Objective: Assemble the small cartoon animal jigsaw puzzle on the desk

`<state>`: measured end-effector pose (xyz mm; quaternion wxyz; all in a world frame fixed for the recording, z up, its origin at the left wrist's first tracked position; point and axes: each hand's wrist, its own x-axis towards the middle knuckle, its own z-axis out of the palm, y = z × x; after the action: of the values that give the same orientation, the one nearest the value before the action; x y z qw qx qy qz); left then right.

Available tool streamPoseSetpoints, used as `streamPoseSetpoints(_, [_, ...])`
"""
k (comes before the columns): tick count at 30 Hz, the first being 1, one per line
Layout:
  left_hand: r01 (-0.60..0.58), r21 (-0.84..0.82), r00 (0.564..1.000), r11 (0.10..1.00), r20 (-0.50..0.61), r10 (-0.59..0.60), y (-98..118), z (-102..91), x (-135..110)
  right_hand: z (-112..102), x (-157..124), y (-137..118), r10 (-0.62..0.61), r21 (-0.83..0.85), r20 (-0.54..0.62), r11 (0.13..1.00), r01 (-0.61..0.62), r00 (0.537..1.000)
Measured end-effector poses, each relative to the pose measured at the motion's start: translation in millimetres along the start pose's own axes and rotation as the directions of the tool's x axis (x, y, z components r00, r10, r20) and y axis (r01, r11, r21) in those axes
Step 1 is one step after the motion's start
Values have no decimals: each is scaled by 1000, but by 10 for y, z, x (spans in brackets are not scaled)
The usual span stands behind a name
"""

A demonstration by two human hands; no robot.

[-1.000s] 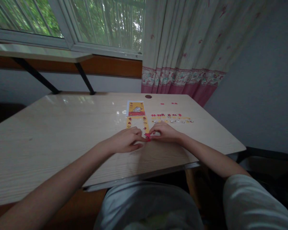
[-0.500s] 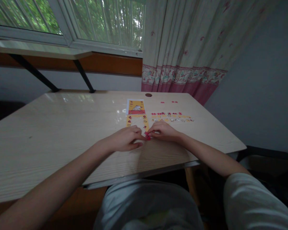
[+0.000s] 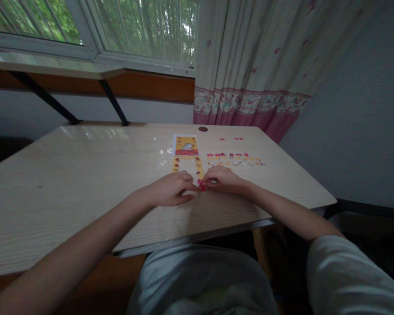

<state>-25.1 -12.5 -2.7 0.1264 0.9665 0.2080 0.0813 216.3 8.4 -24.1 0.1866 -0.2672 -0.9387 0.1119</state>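
Observation:
At the near right corner of a partly assembled jigsaw border (image 3: 202,168), small red puzzle pieces (image 3: 202,188) lie between my hands. My left hand (image 3: 174,189) reaches in from the left; its index fingertip touches the red pieces, and its thumb is held apart. My right hand (image 3: 223,178) comes from the right with thumb and index finger pinched at a red puzzle piece, partly hidden by the fingertips. A printed picture card (image 3: 186,146), yellow and red with a white cartoon figure, lies just beyond the border. My left hand covers part of the border's left side.
Loose puzzle pieces (image 3: 234,159) lie in rows right of the border, with a few red pieces (image 3: 239,138) farther back. A round hole (image 3: 202,129) is at the desk's (image 3: 85,175) far edge. Black shelf supports (image 3: 113,100) rise at back left. A curtain (image 3: 246,65) hangs behind.
Both hands stay almost in place at the red pieces. The whole view has shifted very slightly; no piece has visibly moved elsewhere.

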Motion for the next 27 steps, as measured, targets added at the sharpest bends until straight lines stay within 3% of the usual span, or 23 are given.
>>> streamPoseSetpoints(6, [-3,-2,1000,1000,-18,3,-8,-7,-5,-40,7,-12,17,-15,43,1000,-16,999])
streamPoseSetpoints(12, [45,21,998,999,-52,-44,-17,1,-13,7,-4,20,44,61,5,997,-44,999])
streamPoseSetpoints(16, [39,47,997,998,-64,-36,-17,9,-12,15,3,22,142,144,-46,980,-135,989])
streamPoseSetpoints(20, [42,82,998,996,-46,-39,-22,24,-9,7,4,34,159,125,-91,981,-147,983])
streamPoseSetpoints(27, [29,77,998,997,-58,-25,-30,48,-13,13,6,29,165,106,-64,982,-158,984])
